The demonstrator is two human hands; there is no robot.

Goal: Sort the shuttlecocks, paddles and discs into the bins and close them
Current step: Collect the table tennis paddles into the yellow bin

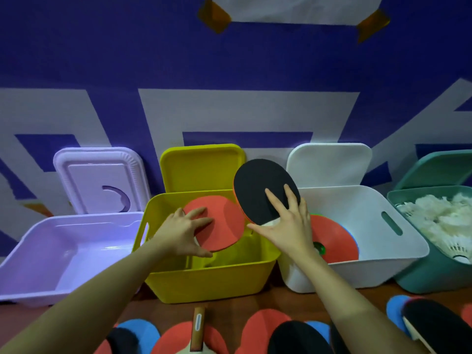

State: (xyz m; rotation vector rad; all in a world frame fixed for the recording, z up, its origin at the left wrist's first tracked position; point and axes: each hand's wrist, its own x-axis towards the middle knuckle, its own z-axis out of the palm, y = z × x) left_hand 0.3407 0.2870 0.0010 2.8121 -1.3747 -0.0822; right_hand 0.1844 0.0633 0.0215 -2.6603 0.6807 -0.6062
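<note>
Two paddles in hand, both held above the yellow bin (204, 274). Left hand (182, 229) pinches the red-faced paddle (217, 223) by its near edge, thumb below and fingers spread on the face; blade sits over the bin's opening. Right hand (288, 226) holds the black-faced paddle (263, 190) at the blade base, fingers spread on the black rubber, blade tilted up over the gap between the yellow and white bins.

Bins: four in a row against the far wall, all open, each with its lid leaning upright behind it. Left to right: lilac bin (63, 251), yellow, white bin (383, 221), teal bin (429, 277). Discs (332, 241) lie stacked in the white bin, orange on top; count unclear. White shuttlecocks (439, 221) heaped in the teal bin; count unclear.

Near edge: more paddles (199, 335), red, black and blue faces overlapping, at least six, on a brown wooden table (281, 300).

Far wall (127, 60) is blue with white bands; a taped sheet hangs at top.
</note>
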